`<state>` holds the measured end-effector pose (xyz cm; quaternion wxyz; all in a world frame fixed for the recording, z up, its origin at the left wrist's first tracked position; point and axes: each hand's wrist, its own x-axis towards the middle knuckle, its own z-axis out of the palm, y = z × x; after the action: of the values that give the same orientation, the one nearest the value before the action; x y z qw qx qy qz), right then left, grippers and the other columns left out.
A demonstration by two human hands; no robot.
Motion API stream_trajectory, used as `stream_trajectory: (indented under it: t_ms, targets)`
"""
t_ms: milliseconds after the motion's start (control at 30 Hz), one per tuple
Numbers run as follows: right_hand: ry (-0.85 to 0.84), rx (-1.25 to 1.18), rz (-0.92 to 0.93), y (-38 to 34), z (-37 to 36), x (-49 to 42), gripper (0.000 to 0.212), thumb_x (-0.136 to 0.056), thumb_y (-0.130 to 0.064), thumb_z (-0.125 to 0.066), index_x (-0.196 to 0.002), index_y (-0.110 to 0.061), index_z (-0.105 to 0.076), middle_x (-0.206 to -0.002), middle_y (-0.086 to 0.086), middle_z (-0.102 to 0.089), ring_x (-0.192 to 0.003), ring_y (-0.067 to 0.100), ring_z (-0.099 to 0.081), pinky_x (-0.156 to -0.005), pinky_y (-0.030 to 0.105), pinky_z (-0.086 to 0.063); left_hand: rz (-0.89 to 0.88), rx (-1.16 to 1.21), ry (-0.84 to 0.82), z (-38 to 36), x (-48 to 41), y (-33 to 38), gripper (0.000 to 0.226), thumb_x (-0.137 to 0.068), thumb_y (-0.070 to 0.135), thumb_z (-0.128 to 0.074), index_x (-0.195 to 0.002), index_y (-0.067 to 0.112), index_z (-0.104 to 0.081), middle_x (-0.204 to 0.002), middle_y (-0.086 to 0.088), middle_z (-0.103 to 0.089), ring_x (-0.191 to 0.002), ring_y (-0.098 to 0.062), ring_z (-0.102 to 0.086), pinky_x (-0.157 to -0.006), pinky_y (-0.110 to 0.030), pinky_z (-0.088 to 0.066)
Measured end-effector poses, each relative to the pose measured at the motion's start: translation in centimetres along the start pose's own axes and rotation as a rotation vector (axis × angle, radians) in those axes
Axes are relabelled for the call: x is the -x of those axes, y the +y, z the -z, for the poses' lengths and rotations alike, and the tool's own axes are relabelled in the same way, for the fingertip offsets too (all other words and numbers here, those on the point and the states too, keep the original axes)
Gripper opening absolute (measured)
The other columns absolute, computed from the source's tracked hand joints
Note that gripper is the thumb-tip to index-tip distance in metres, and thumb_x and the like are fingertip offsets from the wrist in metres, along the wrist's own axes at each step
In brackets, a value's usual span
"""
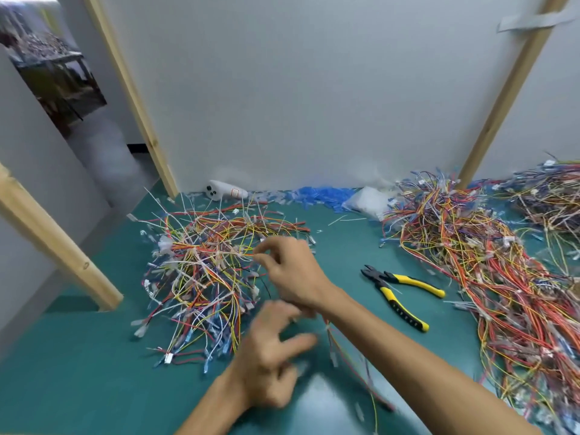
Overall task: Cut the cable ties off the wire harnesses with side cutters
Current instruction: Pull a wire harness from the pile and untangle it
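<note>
A tangled pile of coloured wire harnesses with white cable ties lies on the green mat at centre left. My right hand reaches across to its right edge and pinches an orange wire there between thumb and fingers. My left hand hovers just below it, blurred, with its fingers spread and nothing plainly held. A loose harness trails under my right forearm. The side cutters, with yellow and black handles, lie on the mat to the right, untouched.
A much larger heap of harnesses covers the right side. Blue and clear plastic pieces, a plastic bag and a white handheld device sit along the white wall. Wooden posts stand at left and right.
</note>
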<state>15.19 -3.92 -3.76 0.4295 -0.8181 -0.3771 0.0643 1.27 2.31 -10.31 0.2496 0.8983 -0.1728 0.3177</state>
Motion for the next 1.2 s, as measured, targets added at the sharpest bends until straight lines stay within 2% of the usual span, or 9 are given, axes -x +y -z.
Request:
stream_trajectory:
  t_ms: [133,267,333,433,533,867,1033,1100,1200]
  targets:
    - [0.02,-0.018,0.009,-0.5,2.2,-1.1,0.018,-0.093,-0.033,-0.075,-0.098,-0.017,-0.081,-0.051,-0.018,-0.055,-0.052,-0.005,-0.052,-0.06,0.019,-0.038,0.318,-0.262,0.126,3.1,-3.1,-3.8,0.033,-0.074,0.008,-0.046,-0.1,0.011,-0.066,-0.108,-0.003,-0.057,-0.093,-0.027,-0.058,-0.081,-0.04,-0.051]
    - [0.019,-0.014,0.06,-1.8,3.1,-1.2,0.018,-0.098,-0.027,-0.07,-0.099,-0.014,-0.081,-0.08,-0.005,-0.076,-0.071,0.012,-0.064,-0.074,0.03,-0.05,0.466,-0.698,-0.225,3.7,-5.0,-7.2,0.05,-0.085,0.031,-0.046,-0.128,0.014,-0.064,-0.131,-0.017,-0.061,-0.122,-0.036,-0.055,-0.111,-0.049,-0.041]
    - [0.056,0.015,0.087,-2.2,3.9,-0.8,0.02,-0.1,-0.023,-0.066,-0.089,-0.014,-0.08,-0.067,-0.003,-0.066,-0.066,0.021,-0.055,-0.069,0.033,-0.045,0.538,-0.762,-0.359,3.7,-4.7,-8.6,0.062,-0.092,0.041,-0.045,-0.151,0.022,-0.051,-0.157,-0.019,-0.046,-0.145,-0.036,-0.042,-0.124,-0.051,-0.027]
    - [0.182,0.011,0.091,-2.3,6.4,-0.3,0.023,-0.099,-0.021,-0.067,-0.082,-0.012,-0.079,-0.058,0.004,-0.06,-0.059,0.026,-0.048,-0.06,0.035,-0.041,0.675,-0.672,-0.394,3.7,-2.4,-11.2,0.062,-0.101,0.05,-0.036,-0.162,0.04,-0.031,-0.174,-0.004,-0.019,-0.161,-0.027,-0.014,-0.131,-0.045,-0.008]
    - [0.29,0.003,0.074,-1.9,9.5,-0.1,0.024,-0.097,-0.016,-0.068,-0.077,-0.01,-0.079,-0.047,-0.003,-0.049,-0.046,0.011,-0.039,-0.049,0.021,-0.03,0.729,-0.562,-0.356,3.7,-0.6,-12.6,0.059,-0.105,0.053,-0.038,-0.163,0.042,-0.027,-0.175,0.005,-0.005,-0.162,-0.021,-0.002,-0.132,-0.043,-0.004]
    - [0.739,-0.179,-0.03,1.3,17.6,-2.2,0.027,-0.092,-0.023,-0.061,-0.068,-0.018,-0.073,-0.043,-0.009,-0.036,-0.042,0.007,-0.028,-0.048,0.027,-0.023,0.828,-0.505,-0.332,3.4,-0.8,-12.2,0.064,-0.104,0.053,-0.044,-0.163,0.044,-0.022,-0.174,0.001,-0.016,-0.157,-0.036,-0.026,-0.129,-0.044,-0.014]
    - [0.907,-0.346,-0.151,2.4,19.6,-2.8,0.033,-0.093,-0.028,-0.062,-0.062,-0.024,-0.072,-0.049,-0.008,-0.043,-0.048,0.014,-0.031,-0.048,0.028,-0.019,0.788,-0.419,-0.268,3.6,-0.9,-12.4,0.07,-0.101,0.047,-0.054,-0.163,0.043,-0.024,-0.173,0.005,-0.02,-0.158,-0.022,-0.025,-0.129,-0.04,-0.017]
    - [0.878,-0.254,-0.096,2.7,18.6,-3.0,0.03,-0.092,-0.025,-0.059,-0.064,-0.021,-0.071,-0.053,0.0,-0.046,-0.049,0.011,-0.034,-0.052,0.031,-0.024,0.821,-0.313,-0.171,3.8,-0.7,-12.5,0.066,-0.099,0.039,-0.062,-0.159,0.039,-0.036,-0.171,0.007,-0.028,-0.158,-0.017,-0.025,-0.129,-0.039,-0.016]
    - [0.567,-0.025,-0.037,3.1,16.9,-2.4,0.027,-0.094,-0.018,-0.061,-0.07,-0.016,-0.073,-0.042,-0.007,-0.043,-0.041,0.004,-0.039,-0.048,0.024,-0.031,0.867,-0.354,-0.1,4.0,0.1,-12.6,0.064,-0.1,0.038,-0.059,-0.159,0.03,-0.037,-0.169,0.003,-0.032,-0.158,-0.021,-0.026,-0.129,-0.04,-0.018]
